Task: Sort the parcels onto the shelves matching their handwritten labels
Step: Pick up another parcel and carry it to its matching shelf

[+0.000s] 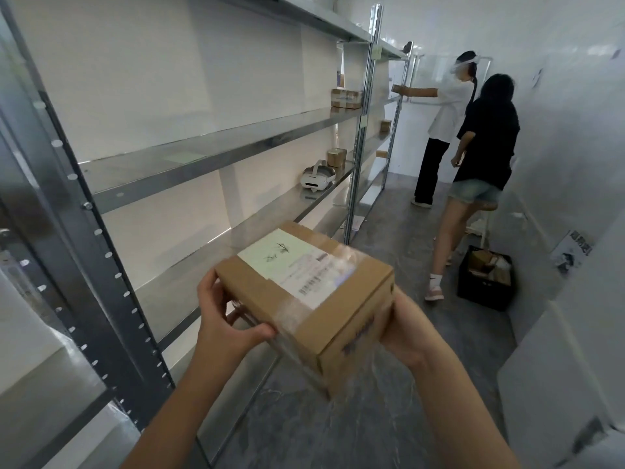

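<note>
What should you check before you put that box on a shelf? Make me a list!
1. Box held firmly: ok, left hand and right hand grip opposite sides.
2. Green label facing up: ok.
3. Handwriting readable: cannot tell, too blurred.
4. Matching shelf found: cannot tell; a green note lies on the upper shelf, its writing unreadable.
5. Room on the nearby shelf: ok, bare here; the headset sits farther along.
6. Aisle free: not ok, two people stand ahead.
</note>
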{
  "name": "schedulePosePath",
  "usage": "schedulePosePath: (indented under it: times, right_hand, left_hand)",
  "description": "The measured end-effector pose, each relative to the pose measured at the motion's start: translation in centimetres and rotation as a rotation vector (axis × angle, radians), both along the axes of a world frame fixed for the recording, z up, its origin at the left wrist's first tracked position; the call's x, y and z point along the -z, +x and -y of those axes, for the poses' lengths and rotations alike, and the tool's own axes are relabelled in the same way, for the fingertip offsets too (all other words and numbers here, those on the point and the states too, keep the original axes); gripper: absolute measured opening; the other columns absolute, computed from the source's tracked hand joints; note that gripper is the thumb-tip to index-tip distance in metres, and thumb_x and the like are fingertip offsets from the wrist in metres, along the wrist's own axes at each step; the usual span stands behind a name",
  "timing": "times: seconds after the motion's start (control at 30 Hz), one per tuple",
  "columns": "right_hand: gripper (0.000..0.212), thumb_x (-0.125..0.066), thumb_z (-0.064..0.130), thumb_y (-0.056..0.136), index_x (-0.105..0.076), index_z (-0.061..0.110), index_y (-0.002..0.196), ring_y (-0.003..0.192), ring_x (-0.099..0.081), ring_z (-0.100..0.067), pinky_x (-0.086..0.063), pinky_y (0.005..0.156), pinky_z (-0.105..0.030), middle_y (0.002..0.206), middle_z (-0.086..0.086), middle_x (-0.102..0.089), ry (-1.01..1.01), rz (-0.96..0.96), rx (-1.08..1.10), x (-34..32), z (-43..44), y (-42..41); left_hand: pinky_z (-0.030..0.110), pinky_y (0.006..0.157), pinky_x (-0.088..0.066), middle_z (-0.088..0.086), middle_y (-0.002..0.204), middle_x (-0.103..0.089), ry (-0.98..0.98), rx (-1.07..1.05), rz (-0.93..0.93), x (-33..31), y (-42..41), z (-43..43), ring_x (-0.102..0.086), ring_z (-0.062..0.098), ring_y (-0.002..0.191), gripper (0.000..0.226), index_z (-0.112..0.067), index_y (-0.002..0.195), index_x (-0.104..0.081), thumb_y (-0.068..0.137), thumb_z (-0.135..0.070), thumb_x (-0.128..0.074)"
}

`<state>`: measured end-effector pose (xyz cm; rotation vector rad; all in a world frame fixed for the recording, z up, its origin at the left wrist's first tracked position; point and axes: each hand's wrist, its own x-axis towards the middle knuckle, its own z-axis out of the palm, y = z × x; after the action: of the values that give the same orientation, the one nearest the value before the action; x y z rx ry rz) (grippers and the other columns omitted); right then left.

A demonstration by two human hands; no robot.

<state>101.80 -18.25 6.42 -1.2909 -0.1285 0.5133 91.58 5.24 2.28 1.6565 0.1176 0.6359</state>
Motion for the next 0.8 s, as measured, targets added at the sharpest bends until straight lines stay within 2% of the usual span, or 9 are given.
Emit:
schedulePosePath:
  times: [0.07, 0.17, 0.3, 0.37, 0.43, 0.53, 0.6, 0.7, 0.8]
  right_hand:
    - [0.048, -0.037, 0.044, 0.104, -0.065, 0.015, 0.131, 0.124, -0.062, -0.03, -0.045, 0.108, -0.049, 0.128, -0.013, -0.069, 0.095, 0.026, 0.023, -0.7, 0.0, 0.1]
    - [0.066, -0.039, 0.064, 0.094, -0.057, 0.019, 0.14, 0.13, -0.058, -0.025, -0.042, 0.109, -0.047, 0.137, -0.009, -0.064, 0.173, 0.101, -0.035, -0.6, -0.5, 0.0]
    - [0.096, -0.079, 0.062, 0.068, -0.034, 0.034, 0.15, 0.133, -0.055, -0.024, -0.046, 0.109, -0.048, 0.145, -0.003, -0.057, 0.234, 0.242, -0.03, 0.1, -1.3, -0.4]
    - [0.091, -0.078, 0.055, 0.074, -0.03, 0.042, 0.15, 0.135, -0.053, -0.023, -0.05, 0.105, -0.047, 0.149, 0.0, -0.053, 0.304, 0.303, -0.062, 0.1, -1.6, -0.6]
    - [0.069, -0.06, 0.049, 0.09, -0.028, 0.044, 0.152, 0.135, -0.053, -0.022, -0.053, 0.099, -0.046, 0.151, 0.0, -0.05, 0.361, 0.316, -0.068, -0.1, -1.8, -1.0]
    - [0.055, -0.037, 0.044, 0.1, -0.033, 0.032, 0.153, 0.133, -0.054, -0.026, -0.056, 0.098, -0.041, 0.147, -0.007, -0.054, 0.442, 0.168, -0.025, -0.2, -1.7, -1.0]
    - [0.054, -0.034, 0.046, 0.1, -0.042, 0.027, 0.15, 0.127, -0.059, -0.027, -0.059, 0.089, -0.039, 0.143, -0.009, -0.059, 0.5, 0.069, 0.003, -0.6, -1.0, -0.7]
    - [0.048, -0.036, 0.043, 0.099, -0.068, 0.021, 0.128, 0.106, -0.073, -0.024, -0.062, 0.074, -0.036, 0.124, -0.009, -0.072, 0.546, -0.022, 0.079, -1.0, 0.3, 0.1]
    - [0.061, -0.026, 0.039, 0.107, -0.083, 0.018, 0.097, 0.093, -0.077, -0.022, -0.063, 0.069, -0.034, 0.108, -0.009, -0.078, 0.535, -0.063, 0.097, -0.9, 1.0, 0.6]
  left_hand:
    - [0.046, 0.109, -0.045, -0.004, 0.143, -0.046, -0.022, -0.04, 0.05, -0.3, 0.1, 0.4, -0.051, 0.013, 0.131, 0.125, -0.043, 0.139, -0.026, 0.035, -0.047, -0.096]
    - [0.047, 0.11, -0.043, -0.002, 0.144, -0.043, -0.032, -0.094, 0.128, -0.6, 0.5, 1.2, -0.047, 0.017, 0.135, 0.119, -0.042, 0.137, -0.024, 0.041, -0.038, -0.095]
    - [0.049, 0.11, -0.044, -0.009, 0.14, -0.041, -0.133, -0.166, 0.168, -0.9, 1.1, 3.3, -0.045, 0.016, 0.135, 0.113, -0.041, 0.135, -0.019, 0.046, -0.032, -0.088]
    - [0.047, 0.109, -0.045, -0.005, 0.142, -0.039, -0.174, -0.208, 0.176, -1.2, 1.2, 4.4, -0.046, 0.013, 0.134, 0.113, -0.039, 0.136, -0.018, 0.047, -0.033, -0.088]
    - [0.033, 0.102, -0.052, -0.005, 0.144, -0.037, -0.202, -0.229, 0.173, -1.5, 1.3, 5.6, -0.049, -0.002, 0.127, 0.118, -0.035, 0.139, -0.017, 0.049, -0.035, -0.092]
    - [0.023, 0.097, -0.054, -0.006, 0.143, -0.037, -0.214, -0.219, 0.166, -1.7, 1.1, 7.4, -0.051, -0.011, 0.119, 0.107, -0.032, 0.139, -0.016, 0.062, -0.037, -0.09]
    - [0.026, 0.102, -0.05, -0.007, 0.142, -0.041, -0.168, -0.17, 0.21, -1.4, 0.4, 7.9, -0.049, 0.001, 0.128, 0.071, -0.036, 0.134, -0.023, 0.082, -0.039, -0.07]
    - [0.028, 0.104, -0.046, -0.026, 0.123, -0.056, -0.275, -0.178, 0.205, -1.2, -0.1, 7.3, -0.055, -0.003, 0.119, 0.023, -0.041, 0.122, -0.042, 0.101, -0.035, -0.04]
    - [0.033, 0.101, -0.051, -0.026, 0.111, -0.066, -0.26, -0.179, 0.158, -1.5, 0.1, 5.9, -0.062, -0.005, 0.108, 0.025, -0.035, 0.118, -0.057, 0.104, -0.023, -0.041]
